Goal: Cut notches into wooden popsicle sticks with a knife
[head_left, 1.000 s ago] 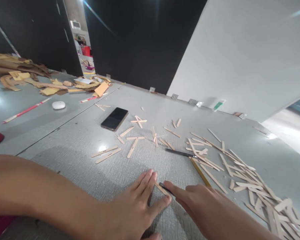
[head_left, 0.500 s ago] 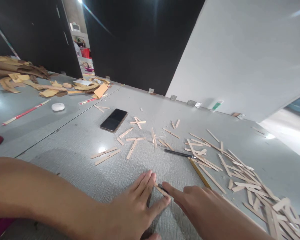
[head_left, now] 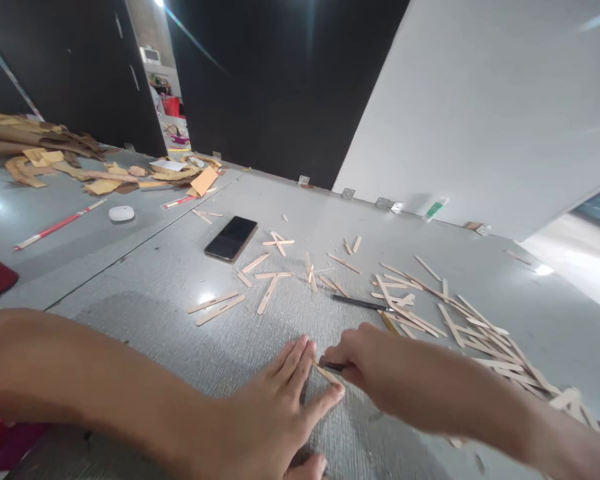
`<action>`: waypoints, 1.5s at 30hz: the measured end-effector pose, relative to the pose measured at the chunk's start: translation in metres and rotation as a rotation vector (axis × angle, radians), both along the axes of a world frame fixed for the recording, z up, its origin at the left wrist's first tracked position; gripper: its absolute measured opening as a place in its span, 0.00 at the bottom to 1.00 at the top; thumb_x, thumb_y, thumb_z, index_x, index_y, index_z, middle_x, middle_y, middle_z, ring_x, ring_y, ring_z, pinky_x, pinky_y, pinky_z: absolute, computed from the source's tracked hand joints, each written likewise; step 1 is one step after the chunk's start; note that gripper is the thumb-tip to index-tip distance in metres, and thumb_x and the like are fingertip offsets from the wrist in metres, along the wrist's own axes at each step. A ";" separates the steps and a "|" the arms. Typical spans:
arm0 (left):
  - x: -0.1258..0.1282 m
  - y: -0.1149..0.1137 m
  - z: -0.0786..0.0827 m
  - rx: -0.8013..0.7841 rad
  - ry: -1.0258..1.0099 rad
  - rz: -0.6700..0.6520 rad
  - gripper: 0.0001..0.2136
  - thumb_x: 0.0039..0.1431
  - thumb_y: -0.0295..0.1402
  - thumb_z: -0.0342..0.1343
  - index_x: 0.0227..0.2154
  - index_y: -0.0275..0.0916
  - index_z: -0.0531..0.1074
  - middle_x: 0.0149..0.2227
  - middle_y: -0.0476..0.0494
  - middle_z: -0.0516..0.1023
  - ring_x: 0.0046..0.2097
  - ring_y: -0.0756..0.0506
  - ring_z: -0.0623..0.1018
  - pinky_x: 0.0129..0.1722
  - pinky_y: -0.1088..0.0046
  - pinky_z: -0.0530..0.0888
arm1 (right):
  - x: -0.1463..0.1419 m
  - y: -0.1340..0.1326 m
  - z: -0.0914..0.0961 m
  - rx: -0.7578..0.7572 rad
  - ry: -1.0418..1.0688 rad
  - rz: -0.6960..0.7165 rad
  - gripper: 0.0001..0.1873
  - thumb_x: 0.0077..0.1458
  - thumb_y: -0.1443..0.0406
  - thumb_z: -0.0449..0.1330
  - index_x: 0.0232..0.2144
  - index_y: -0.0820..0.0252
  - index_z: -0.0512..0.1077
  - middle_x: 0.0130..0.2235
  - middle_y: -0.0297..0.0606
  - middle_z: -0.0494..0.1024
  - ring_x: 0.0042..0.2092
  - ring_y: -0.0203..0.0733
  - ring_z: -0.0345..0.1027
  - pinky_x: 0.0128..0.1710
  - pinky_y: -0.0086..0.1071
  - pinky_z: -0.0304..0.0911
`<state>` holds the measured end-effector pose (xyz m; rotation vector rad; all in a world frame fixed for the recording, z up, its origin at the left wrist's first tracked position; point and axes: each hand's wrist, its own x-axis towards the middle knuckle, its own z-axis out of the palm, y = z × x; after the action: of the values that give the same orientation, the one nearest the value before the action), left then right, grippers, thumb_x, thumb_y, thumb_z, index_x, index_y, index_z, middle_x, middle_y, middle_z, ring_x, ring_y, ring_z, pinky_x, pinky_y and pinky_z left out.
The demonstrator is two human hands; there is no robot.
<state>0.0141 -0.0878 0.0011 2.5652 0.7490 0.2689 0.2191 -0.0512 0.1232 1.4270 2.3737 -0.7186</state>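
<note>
A wooden craft stick (head_left: 327, 375) lies on the grey table under my left hand (head_left: 285, 400). The fingertips press at its far end and the thumb at its near end, holding it down. Just right of it, my right hand (head_left: 363, 357) is closed round a narrow dark tool that looks like a craft knife (head_left: 333, 365). Its tip is by the stick's far end, and most of the handle is hidden in the fist. Beyond the hands lie cut sticks, among them a crossed group (head_left: 279, 243) and two slotted pieces (head_left: 221, 310).
A heap of sticks (head_left: 480, 333) spreads at the right, partly behind my right forearm. A black pen-like rod (head_left: 357, 303) touches its edge. Farther back are a phone (head_left: 231, 238), a white earbud case (head_left: 121, 213), a red-and-white stick (head_left: 60, 225) and paper scraps (head_left: 105, 180).
My right hand has turned and risen a little, its forearm now crossing over the heap of sticks. My left hand stays on the craft stick. The view has shifted slightly.
</note>
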 end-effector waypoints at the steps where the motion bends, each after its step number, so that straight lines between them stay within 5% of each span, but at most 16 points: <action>1: 0.000 0.000 0.000 0.000 -0.004 -0.001 0.38 0.65 0.47 0.58 0.73 0.40 0.53 0.76 0.26 0.39 0.74 0.22 0.42 0.70 0.40 0.56 | 0.002 0.010 0.006 -0.101 -0.004 -0.036 0.17 0.64 0.66 0.54 0.36 0.56 0.84 0.21 0.34 0.74 0.21 0.38 0.67 0.18 0.30 0.58; 5: 0.000 -0.001 -0.001 0.002 -0.013 -0.003 0.37 0.66 0.47 0.57 0.73 0.39 0.55 0.76 0.26 0.37 0.75 0.22 0.42 0.71 0.41 0.55 | 0.017 0.036 0.011 -0.444 0.044 -0.150 0.20 0.65 0.64 0.54 0.52 0.52 0.82 0.20 0.26 0.68 0.17 0.31 0.54 0.15 0.24 0.52; 9: 0.000 0.002 0.001 -0.003 0.006 -0.009 0.37 0.65 0.46 0.59 0.73 0.39 0.56 0.76 0.25 0.38 0.74 0.21 0.42 0.71 0.40 0.54 | 0.033 0.033 -0.001 -0.530 0.164 -0.223 0.22 0.66 0.63 0.54 0.59 0.56 0.78 0.21 0.25 0.66 0.18 0.30 0.51 0.16 0.24 0.49; 12: 0.001 0.004 0.006 -0.039 0.037 -0.039 0.37 0.65 0.43 0.59 0.73 0.37 0.55 0.76 0.24 0.38 0.74 0.20 0.42 0.70 0.37 0.55 | 0.037 0.016 -0.012 -0.260 0.229 -0.075 0.20 0.71 0.62 0.52 0.56 0.56 0.80 0.23 0.28 0.70 0.24 0.33 0.61 0.24 0.27 0.58; 15: 0.001 0.006 0.012 -0.072 0.068 -0.042 0.38 0.64 0.41 0.60 0.73 0.36 0.55 0.76 0.23 0.38 0.73 0.19 0.41 0.70 0.37 0.54 | 0.043 -0.003 -0.024 0.074 0.184 0.165 0.20 0.72 0.68 0.51 0.56 0.50 0.79 0.26 0.30 0.73 0.26 0.35 0.65 0.28 0.30 0.57; 19: 0.004 0.004 0.017 -0.099 0.080 -0.028 0.39 0.63 0.40 0.62 0.73 0.35 0.55 0.75 0.21 0.37 0.73 0.19 0.39 0.70 0.36 0.52 | 0.055 -0.010 -0.039 0.334 0.000 0.378 0.42 0.59 0.82 0.51 0.70 0.44 0.64 0.31 0.34 0.76 0.29 0.40 0.66 0.28 0.33 0.53; 23: 0.005 0.002 0.015 -0.090 0.102 -0.012 0.40 0.63 0.40 0.62 0.74 0.38 0.54 0.74 0.19 0.36 0.73 0.20 0.39 0.70 0.37 0.52 | 0.060 0.009 -0.039 -0.097 0.212 0.167 0.22 0.74 0.64 0.50 0.65 0.52 0.71 0.26 0.30 0.70 0.25 0.34 0.60 0.26 0.29 0.54; 26: 0.003 0.002 0.009 -0.083 0.064 -0.023 0.37 0.66 0.43 0.58 0.74 0.38 0.54 0.74 0.18 0.36 0.74 0.21 0.39 0.71 0.38 0.51 | 0.063 0.026 -0.039 -0.497 0.384 -0.100 0.24 0.73 0.57 0.53 0.65 0.57 0.72 0.23 0.27 0.67 0.21 0.31 0.56 0.20 0.24 0.54; 29: 0.001 0.003 0.002 -0.050 0.013 -0.034 0.35 0.69 0.46 0.54 0.74 0.38 0.54 0.75 0.18 0.36 0.74 0.21 0.39 0.71 0.39 0.52 | 0.067 0.037 -0.045 -0.676 0.428 -0.207 0.27 0.70 0.55 0.57 0.66 0.56 0.71 0.23 0.26 0.68 0.17 0.28 0.52 0.13 0.21 0.49; 35: -0.001 0.003 -0.003 0.055 0.022 -0.039 0.35 0.71 0.49 0.51 0.74 0.38 0.53 0.75 0.19 0.42 0.74 0.19 0.43 0.69 0.38 0.57 | 0.075 0.041 -0.056 -0.778 0.524 -0.296 0.30 0.67 0.52 0.61 0.66 0.57 0.71 0.21 0.25 0.70 0.16 0.27 0.50 0.11 0.20 0.47; 38: -0.001 0.005 -0.003 0.217 0.029 -0.046 0.29 0.73 0.43 0.50 0.71 0.36 0.58 0.72 0.17 0.53 0.73 0.20 0.54 0.68 0.42 0.62 | 0.078 0.035 -0.061 -0.735 0.580 -0.374 0.31 0.68 0.50 0.61 0.67 0.57 0.69 0.22 0.26 0.71 0.16 0.26 0.51 0.12 0.19 0.48; 42: 0.000 0.016 0.002 0.425 0.030 -0.042 0.19 0.70 0.24 0.50 0.61 0.25 0.69 0.61 0.21 0.74 0.64 0.31 0.74 0.65 0.57 0.68 | 0.081 0.021 -0.069 -0.578 0.679 -0.508 0.33 0.69 0.48 0.59 0.69 0.57 0.66 0.24 0.27 0.72 0.17 0.26 0.54 0.15 0.18 0.53; 45: -0.001 0.029 0.008 0.297 0.024 -0.041 0.12 0.59 0.18 0.57 0.44 0.30 0.77 0.45 0.35 0.82 0.48 0.39 0.80 0.52 0.64 0.76 | 0.081 0.012 -0.074 -0.471 0.739 -0.614 0.35 0.69 0.48 0.58 0.71 0.54 0.63 0.24 0.26 0.70 0.19 0.27 0.54 0.15 0.18 0.52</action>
<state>0.0135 -0.0586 0.0095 2.8640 0.7095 0.3609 0.2996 -0.0388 0.0488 1.8761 1.9073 -2.1059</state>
